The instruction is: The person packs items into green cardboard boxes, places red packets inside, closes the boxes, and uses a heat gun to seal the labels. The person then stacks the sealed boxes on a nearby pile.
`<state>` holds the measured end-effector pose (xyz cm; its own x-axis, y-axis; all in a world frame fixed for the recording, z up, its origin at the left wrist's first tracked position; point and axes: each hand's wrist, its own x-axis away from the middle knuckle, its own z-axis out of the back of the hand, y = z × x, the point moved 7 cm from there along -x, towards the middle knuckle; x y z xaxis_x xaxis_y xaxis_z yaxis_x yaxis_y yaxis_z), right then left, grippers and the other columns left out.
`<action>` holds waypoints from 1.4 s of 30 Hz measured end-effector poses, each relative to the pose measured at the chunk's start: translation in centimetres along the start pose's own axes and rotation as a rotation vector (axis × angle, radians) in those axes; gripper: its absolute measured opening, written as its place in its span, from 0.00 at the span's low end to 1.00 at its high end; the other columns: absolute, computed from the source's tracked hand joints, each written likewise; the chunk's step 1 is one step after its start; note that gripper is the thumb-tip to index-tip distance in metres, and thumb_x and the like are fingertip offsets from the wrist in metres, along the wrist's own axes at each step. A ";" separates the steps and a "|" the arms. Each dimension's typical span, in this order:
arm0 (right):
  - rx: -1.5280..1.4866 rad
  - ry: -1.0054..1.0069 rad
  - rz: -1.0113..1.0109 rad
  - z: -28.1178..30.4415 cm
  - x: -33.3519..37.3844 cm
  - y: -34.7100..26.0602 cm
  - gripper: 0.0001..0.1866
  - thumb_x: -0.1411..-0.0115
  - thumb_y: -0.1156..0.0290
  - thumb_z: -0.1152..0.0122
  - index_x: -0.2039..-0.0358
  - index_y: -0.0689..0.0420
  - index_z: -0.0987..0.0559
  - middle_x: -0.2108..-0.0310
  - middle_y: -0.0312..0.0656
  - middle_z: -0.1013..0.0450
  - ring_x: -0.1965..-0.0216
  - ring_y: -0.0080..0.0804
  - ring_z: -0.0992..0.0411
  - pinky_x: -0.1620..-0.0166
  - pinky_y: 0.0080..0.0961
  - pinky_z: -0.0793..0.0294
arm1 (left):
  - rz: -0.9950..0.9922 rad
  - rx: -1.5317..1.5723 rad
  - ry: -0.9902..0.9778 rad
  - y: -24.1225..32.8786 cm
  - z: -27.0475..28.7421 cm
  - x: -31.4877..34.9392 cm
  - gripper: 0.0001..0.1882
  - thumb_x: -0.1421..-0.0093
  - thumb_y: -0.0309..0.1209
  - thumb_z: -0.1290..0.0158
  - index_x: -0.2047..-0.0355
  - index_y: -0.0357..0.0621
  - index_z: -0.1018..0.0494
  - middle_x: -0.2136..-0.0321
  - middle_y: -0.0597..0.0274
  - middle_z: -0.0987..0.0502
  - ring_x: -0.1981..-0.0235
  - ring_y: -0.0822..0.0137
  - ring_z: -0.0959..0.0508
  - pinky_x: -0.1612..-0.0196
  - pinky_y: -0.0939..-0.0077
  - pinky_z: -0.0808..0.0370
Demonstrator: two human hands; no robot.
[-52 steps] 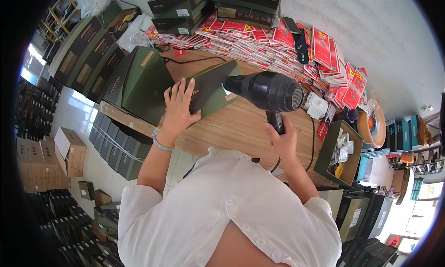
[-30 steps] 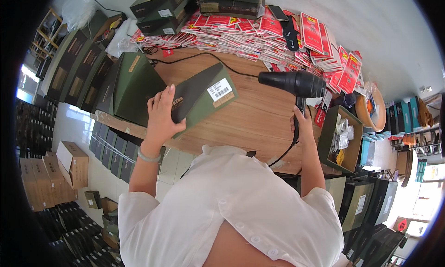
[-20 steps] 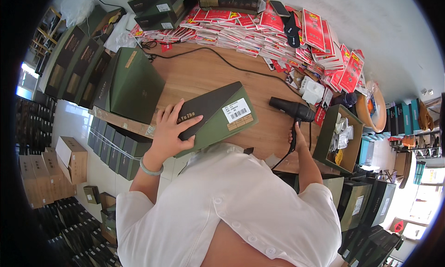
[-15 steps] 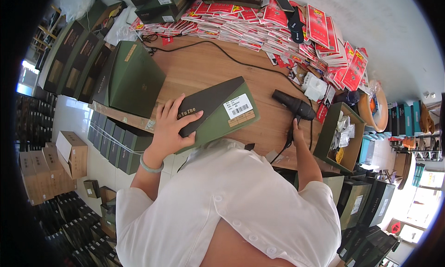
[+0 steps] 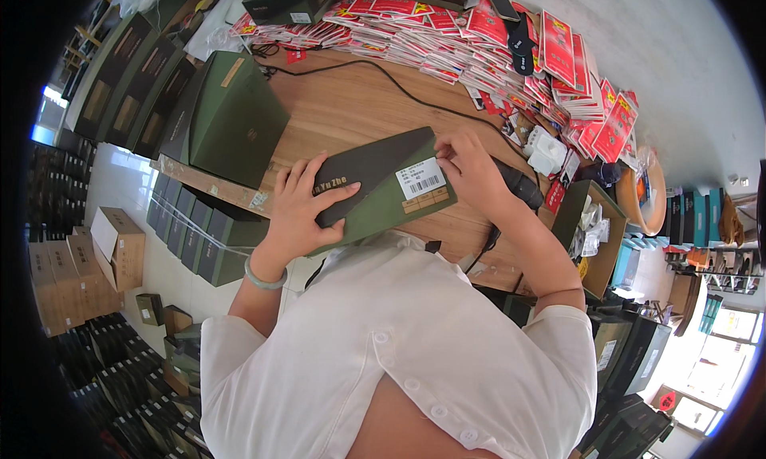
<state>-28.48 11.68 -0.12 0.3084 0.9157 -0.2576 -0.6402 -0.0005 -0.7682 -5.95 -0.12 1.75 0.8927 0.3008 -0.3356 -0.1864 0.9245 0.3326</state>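
Observation:
A green and black shoe box (image 5: pixel 371 162) lies tilted at the table's near edge, against my white shirt. My left hand (image 5: pixel 305 205) grips its left end, with fingers over the dark top and the thumb on the green side. A white barcode label (image 5: pixel 421 180) is on the box's right end, above a smaller tan label (image 5: pixel 426 201). My right hand (image 5: pixel 472 170) pinches at the upper right corner of the white label, fingertips together. Behind that hand lies a black hair dryer (image 5: pixel 520 188), partly hidden by my wrist and forearm.
A large green box (image 5: pixel 239 128) stands at the left of the wooden table (image 5: pixel 335 100). Piles of red and white printed packets (image 5: pixel 431 40) line the back. A black cable (image 5: pixel 399 88) crosses the tabletop. An open green box (image 5: pixel 610 228) of small bags sits at the right.
My right hand has let go of the hair dryer, now lying on the table, and has moved left to the label's corner. My left hand still holds the shoe box.

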 end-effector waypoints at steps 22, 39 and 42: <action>0.143 -0.130 -0.082 -0.7 -1.2 -2.3 0.11 0.45 0.83 0.45 0.61 0.58 0.29 0.61 0.47 0.33 0.61 0.47 0.29 0.59 0.38 0.28 | 0.043 0.027 -0.001 0.1 0.3 0.4 0.31 0.68 0.34 0.40 0.55 0.62 0.19 0.41 0.46 0.35 0.44 0.46 0.33 0.40 0.51 0.43; 0.611 0.058 -0.164 -2.4 0.9 -1.9 0.05 0.40 0.76 0.45 0.64 0.60 0.28 0.65 0.47 0.31 0.60 0.50 0.31 0.57 0.41 0.31 | 0.024 0.027 0.027 0.0 0.1 0.5 0.31 0.67 0.34 0.41 0.56 0.62 0.20 0.42 0.46 0.35 0.45 0.45 0.34 0.42 0.51 0.40; 0.617 0.007 -0.155 -2.5 1.2 -2.7 0.05 0.39 0.77 0.47 0.62 0.60 0.29 0.64 0.48 0.31 0.60 0.52 0.31 0.57 0.43 0.31 | 0.021 0.027 0.039 0.0 0.3 0.6 0.31 0.68 0.34 0.41 0.56 0.62 0.19 0.42 0.46 0.34 0.45 0.45 0.34 0.42 0.52 0.40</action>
<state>-24.64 11.77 0.24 0.4335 0.8838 -0.1762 -0.8746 0.3655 -0.3185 -5.34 -0.01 1.78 0.8717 0.3299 -0.3623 -0.1937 0.9112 0.3635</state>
